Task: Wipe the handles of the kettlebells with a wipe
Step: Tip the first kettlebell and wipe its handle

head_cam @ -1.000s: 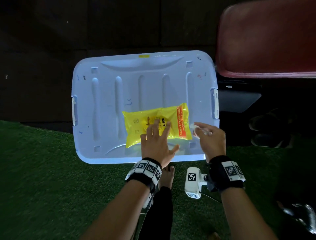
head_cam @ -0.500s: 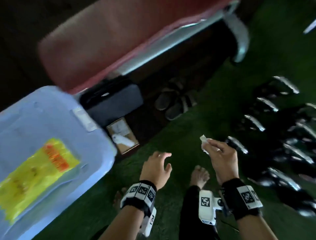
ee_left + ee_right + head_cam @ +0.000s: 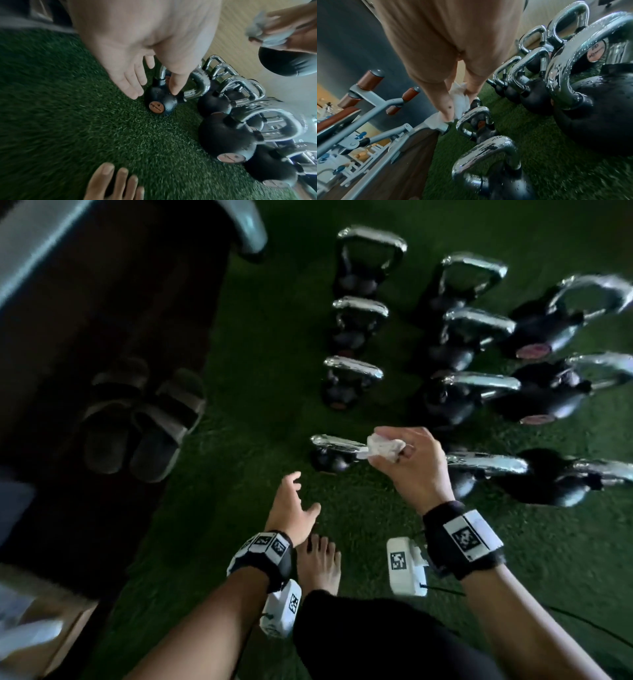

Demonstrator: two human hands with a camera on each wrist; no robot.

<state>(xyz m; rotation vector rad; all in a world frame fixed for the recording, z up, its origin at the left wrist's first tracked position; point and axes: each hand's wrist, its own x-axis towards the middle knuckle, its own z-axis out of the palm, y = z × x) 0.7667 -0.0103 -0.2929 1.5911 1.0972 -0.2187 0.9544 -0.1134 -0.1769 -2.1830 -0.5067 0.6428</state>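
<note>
We have turned away from the blue bin and the yellow wipe pack, which are gone from the head view; in their place the kettlebells [image 3: 462, 364] stand in rows on the green turf [image 3: 191, 508]. That tells us the fetching is over and the wiping is about to start.

Our right hand [image 3: 409, 463] pinches the crumpled white wipe [image 3: 385, 447] between thumb and fingers, hovering just above the nearest small kettlebell [image 3: 330, 455], the closest one in the left row. Whether the wipe already touches that kettlebell's chrome handle [image 3: 337, 442] we cannot tell; from the right wrist view it seems just short of it.

Our left hand [image 3: 291, 508] holds nothing, fingers spread and relaxed, near the same kettlebell on our side of it. We judge it is coming in to steady the bell.

No handle looks wiped yet; several carry droplets.
</note>
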